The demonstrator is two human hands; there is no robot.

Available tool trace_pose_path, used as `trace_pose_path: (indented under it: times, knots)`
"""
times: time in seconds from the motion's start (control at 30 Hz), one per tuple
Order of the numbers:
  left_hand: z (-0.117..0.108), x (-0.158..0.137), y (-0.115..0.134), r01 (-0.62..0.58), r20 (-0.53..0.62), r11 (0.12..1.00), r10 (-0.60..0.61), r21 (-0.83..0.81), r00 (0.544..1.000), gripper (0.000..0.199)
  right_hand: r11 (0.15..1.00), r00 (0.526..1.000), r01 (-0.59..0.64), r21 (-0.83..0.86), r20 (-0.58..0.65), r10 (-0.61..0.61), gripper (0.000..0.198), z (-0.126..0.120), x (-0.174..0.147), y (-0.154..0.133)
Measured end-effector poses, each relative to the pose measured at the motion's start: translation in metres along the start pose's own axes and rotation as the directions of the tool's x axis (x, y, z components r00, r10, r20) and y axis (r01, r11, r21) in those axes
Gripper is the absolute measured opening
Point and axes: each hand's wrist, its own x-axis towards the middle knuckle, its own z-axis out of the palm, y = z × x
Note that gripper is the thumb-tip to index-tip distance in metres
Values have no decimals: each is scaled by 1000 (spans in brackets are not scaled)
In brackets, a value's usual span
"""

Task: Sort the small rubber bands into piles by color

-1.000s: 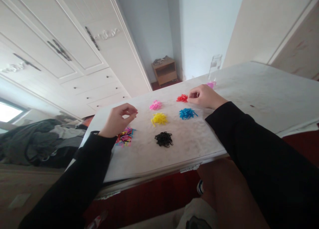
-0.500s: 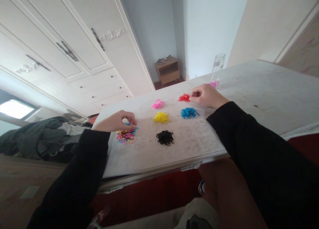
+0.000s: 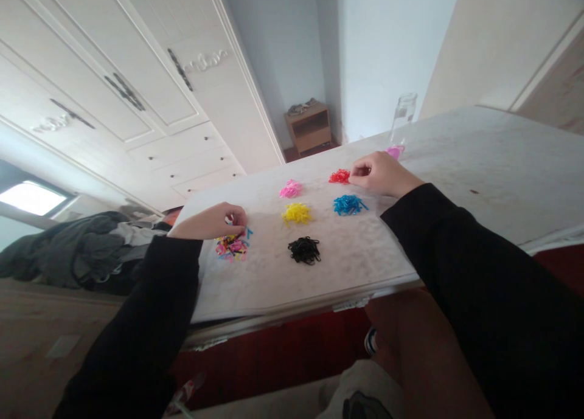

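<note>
My left hand point(image 3: 221, 220) is over a mixed pile of coloured rubber bands point(image 3: 232, 249) at the table's left. Its thumb and forefinger are pinched together, and a blue rubber band point(image 3: 249, 232) sticks out at the tips. At the far side my right hand point(image 3: 381, 174) touches the edge of a red rubber band pile point(image 3: 339, 176), fingers closed; what they hold, if anything, is hidden. Between the hands lie separate piles of pink point(image 3: 291, 188), yellow point(image 3: 297, 213), blue point(image 3: 349, 205) and black rubber bands point(image 3: 304, 250).
A clear glass bottle point(image 3: 404, 118) stands at the table's back edge, with a pink object point(image 3: 395, 152) beside it, partly behind my right hand. The white table point(image 3: 356, 255) has its front edge near my legs. Dark clothing point(image 3: 91, 249) lies heaped to the left.
My left hand's fingers have closed and drawn slightly back, and the blue band now shows beside the fingertips. My right hand stays at the red pile. The whole view has shifted slightly.
</note>
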Motion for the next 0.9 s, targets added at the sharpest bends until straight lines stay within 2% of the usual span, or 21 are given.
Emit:
trace_pose_path:
  times: [0.37,0.53,0.73,0.9]
  knots:
    - [-3,-2,4,-10,-86,1000,9,-8,996,40,1000,1000,-3,-15,21,3,13,-1,0,4]
    - [-4,-3,-3,-19,-105,1000,20,9,994,33,999,999,0,-34,36,1,13,0,1,4]
    - [-5,-5,-9,-2,-16,1000,2,5,1000,26,999,999,-2,-35,41,4,13,0,1,3]
    - [-5,-5,-9,-6,8,1000,7,-23,1000,24,999,998,12,-33,54,-10,13,0,1,5]
